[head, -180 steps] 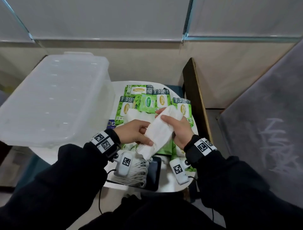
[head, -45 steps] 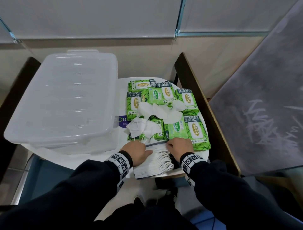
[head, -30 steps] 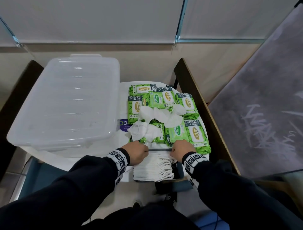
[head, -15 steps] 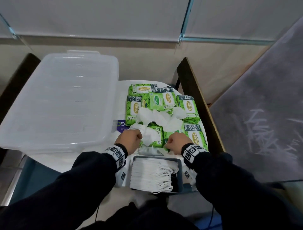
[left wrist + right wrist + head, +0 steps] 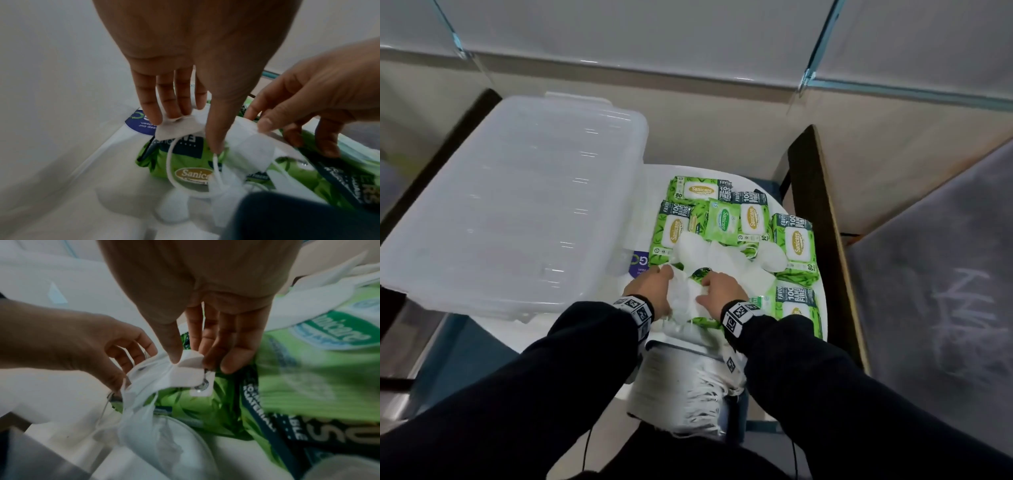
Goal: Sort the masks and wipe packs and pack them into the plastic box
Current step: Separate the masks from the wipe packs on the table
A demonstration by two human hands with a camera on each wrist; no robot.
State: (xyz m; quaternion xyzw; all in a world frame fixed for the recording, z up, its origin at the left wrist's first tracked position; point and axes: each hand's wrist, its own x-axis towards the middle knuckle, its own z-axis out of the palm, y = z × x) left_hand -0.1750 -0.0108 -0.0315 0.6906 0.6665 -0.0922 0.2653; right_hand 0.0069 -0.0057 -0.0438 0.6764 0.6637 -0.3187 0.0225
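Observation:
Both hands hold one loose white mask (image 5: 685, 291) lying on the green wipe packs (image 5: 796, 240). My left hand (image 5: 654, 287) pinches its left corner (image 5: 176, 126) between thumb and fingers. My right hand (image 5: 722, 287) pinches the other end (image 5: 189, 363). An ear loop (image 5: 170, 162) hangs under the mask. More loose masks (image 5: 719, 253) lie across the packs farther back. A stack of masks (image 5: 681, 387) sits on a dark tray near my lap. The clear plastic box (image 5: 517, 212) stands to the left with its lid on.
The packs cover the right half of a small white round table (image 5: 654, 178). A dark wooden chair frame (image 5: 822, 212) stands along the table's right side. A blue round sticker (image 5: 638, 263) shows between the box and the packs.
Both hands left the stacked masks on the tray, reached forward to the packs and took hold of a loose mask there. The head view shifted slightly.

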